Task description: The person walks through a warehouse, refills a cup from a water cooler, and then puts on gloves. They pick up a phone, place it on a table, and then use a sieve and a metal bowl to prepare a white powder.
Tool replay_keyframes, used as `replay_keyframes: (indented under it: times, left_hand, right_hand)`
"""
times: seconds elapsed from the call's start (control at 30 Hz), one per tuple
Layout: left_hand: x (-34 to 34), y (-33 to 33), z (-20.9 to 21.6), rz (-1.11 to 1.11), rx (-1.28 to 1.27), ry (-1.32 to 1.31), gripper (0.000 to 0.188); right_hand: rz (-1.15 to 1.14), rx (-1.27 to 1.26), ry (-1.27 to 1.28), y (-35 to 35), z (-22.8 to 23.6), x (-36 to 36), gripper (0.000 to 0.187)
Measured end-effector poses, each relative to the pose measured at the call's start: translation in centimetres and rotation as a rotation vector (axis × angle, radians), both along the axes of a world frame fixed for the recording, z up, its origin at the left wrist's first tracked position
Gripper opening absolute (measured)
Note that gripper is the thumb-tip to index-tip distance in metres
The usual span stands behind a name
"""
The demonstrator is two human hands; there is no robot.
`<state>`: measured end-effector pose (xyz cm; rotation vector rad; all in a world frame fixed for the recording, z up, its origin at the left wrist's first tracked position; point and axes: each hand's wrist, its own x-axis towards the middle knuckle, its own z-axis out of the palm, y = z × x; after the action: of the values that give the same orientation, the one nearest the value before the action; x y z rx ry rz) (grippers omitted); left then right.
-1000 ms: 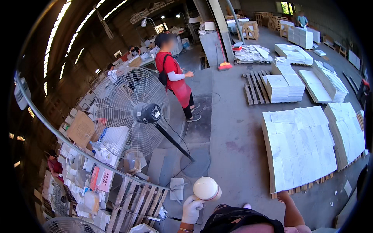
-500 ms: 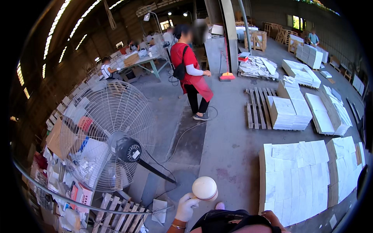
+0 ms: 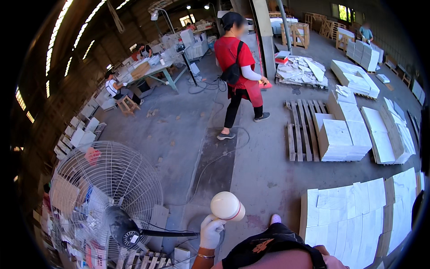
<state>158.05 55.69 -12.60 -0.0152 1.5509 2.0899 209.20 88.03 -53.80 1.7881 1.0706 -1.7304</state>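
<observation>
In my white-gloved left hand (image 3: 209,231), at the lower middle, is a cream-coloured cup-like container (image 3: 226,206) with a rounded top and a red band. The fingers wrap its left side, and it tilts toward the right. A metal bracelet circles that wrist. Of my right hand (image 3: 321,249) only a small patch shows beside the dark bag at my front; its fingers are hidden.
A large caged floor fan (image 3: 107,197) stands at left. Ahead, a person in red (image 3: 235,67) walks across the floor. Stacked white stone tiles (image 3: 345,215) stand at right, beyond them a wooden pallet (image 3: 301,130). A cable (image 3: 204,172) lies on the floor.
The fan has shifted down and left in view. The person in red has taken a step and appears farther right. My left hand still holds the container, which now shows its red band more.
</observation>
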Motion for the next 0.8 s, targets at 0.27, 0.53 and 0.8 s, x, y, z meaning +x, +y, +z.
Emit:
replay_keyframes:
  times: [0.27, 0.53, 0.8]
  left_hand:
    - [-7.6, 9.2, 2.1, 0.208, -0.171, 0.242, 0.006]
    - [-18.1, 12.1, 0.6, 0.246, -0.279, 0.203, 0.008]
    - [-35.6, 15.1, 0.0, 0.327, -0.285, 0.108, 0.013]
  right_hand:
    - [0.656, 0.67, 0.219, 27.0, 10.1, -37.4, 0.027]
    - [0.687, 0.443, 0.467, 25.9, 15.7, -63.9, 0.041]
    - [0.521, 0.034, 0.174, 27.6, 7.2, -65.1, 0.038]
